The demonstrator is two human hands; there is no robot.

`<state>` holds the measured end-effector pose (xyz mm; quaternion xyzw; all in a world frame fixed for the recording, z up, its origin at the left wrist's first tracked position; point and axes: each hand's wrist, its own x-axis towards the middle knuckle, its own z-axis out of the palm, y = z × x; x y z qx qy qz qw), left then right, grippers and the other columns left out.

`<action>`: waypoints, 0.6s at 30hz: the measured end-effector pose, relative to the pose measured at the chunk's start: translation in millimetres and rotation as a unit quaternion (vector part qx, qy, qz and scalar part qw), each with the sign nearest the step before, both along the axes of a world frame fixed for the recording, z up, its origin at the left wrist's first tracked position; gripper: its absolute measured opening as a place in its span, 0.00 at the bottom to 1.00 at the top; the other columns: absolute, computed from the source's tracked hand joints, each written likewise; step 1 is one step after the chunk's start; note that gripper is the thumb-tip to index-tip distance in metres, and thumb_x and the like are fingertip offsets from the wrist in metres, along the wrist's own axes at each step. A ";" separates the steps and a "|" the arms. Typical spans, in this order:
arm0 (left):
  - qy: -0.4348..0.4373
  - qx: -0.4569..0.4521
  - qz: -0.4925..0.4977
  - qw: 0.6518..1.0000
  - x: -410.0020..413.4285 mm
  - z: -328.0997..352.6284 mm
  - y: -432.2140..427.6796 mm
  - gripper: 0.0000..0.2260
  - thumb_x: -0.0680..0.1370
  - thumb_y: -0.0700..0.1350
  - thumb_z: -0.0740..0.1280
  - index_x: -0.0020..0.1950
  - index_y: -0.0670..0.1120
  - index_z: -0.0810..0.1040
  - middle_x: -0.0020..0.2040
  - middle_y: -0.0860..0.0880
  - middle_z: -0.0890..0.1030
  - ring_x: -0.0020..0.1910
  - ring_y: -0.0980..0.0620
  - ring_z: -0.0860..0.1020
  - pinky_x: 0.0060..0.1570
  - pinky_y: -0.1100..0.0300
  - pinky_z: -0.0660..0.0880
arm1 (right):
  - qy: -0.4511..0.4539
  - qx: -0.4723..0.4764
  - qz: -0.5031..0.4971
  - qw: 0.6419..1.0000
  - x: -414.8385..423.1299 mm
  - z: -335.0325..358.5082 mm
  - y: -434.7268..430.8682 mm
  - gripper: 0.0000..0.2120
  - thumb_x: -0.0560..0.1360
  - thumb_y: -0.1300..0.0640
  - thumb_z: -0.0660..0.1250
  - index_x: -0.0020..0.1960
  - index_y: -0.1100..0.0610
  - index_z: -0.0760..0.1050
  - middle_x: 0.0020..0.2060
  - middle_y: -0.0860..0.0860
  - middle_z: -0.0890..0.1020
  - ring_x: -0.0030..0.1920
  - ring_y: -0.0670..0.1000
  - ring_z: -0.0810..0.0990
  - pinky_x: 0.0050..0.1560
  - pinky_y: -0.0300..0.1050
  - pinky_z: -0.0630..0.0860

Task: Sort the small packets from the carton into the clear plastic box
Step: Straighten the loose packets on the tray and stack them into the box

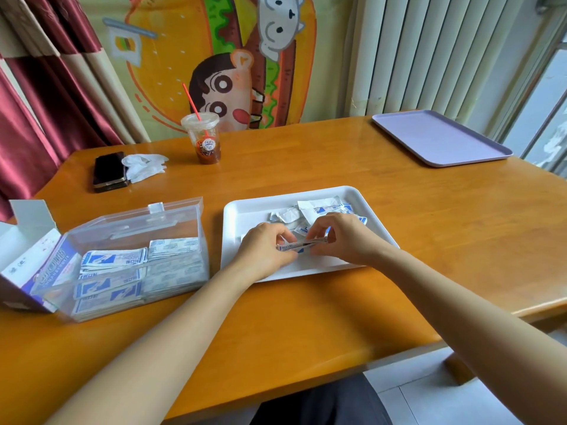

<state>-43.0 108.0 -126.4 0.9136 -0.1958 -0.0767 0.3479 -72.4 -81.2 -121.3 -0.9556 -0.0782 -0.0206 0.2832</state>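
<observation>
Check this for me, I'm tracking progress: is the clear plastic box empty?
No, several stacks of blue-and-white packets lie inside the clear plastic box, covering much of its floor.

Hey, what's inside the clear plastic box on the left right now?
The clear plastic box holds blue-and-white packets stacked flat in rows, with paler stacks on the right. Only the top packets show; those beneath and the box floor are covered.

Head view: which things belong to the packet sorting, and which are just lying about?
Job: clear plastic box, carton, white tray, loose packets, packet stack in left hand and right hand.
Lying about: phone, crumpled tissue, drink cup, purple tray.
</observation>
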 end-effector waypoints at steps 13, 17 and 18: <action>-0.046 0.022 0.006 0.999 -1.2 19.0 11.8 0.03 0.74 0.43 0.70 0.41 0.51 0.80 0.35 0.52 0.78 0.34 0.53 0.73 0.32 0.62 0.66 | -0.001 0.058 0.022 0.998 -0.7 12.3 2.1 0.03 0.71 0.59 0.73 0.42 0.53 0.79 0.30 0.47 0.80 0.30 0.46 0.76 0.36 0.40 0.73; -0.084 0.026 0.020 0.996 -5.6 71.2 40.0 0.03 0.73 0.45 0.72 0.40 0.52 0.81 0.30 0.54 0.75 0.30 0.54 0.71 0.30 0.62 0.64 | -0.078 0.162 0.053 0.982 2.5 43.5 22.8 0.02 0.73 0.58 0.72 0.44 0.57 0.81 0.32 0.53 0.83 0.30 0.45 0.78 0.33 0.38 0.73; -0.082 0.025 0.021 0.996 -5.4 83.8 48.7 0.03 0.73 0.44 0.72 0.40 0.51 0.81 0.30 0.53 0.76 0.30 0.54 0.71 0.30 0.62 0.65 | -0.094 0.186 0.063 0.976 3.9 51.8 30.6 0.02 0.73 0.59 0.72 0.44 0.58 0.81 0.32 0.53 0.83 0.30 0.45 0.78 0.33 0.36 0.74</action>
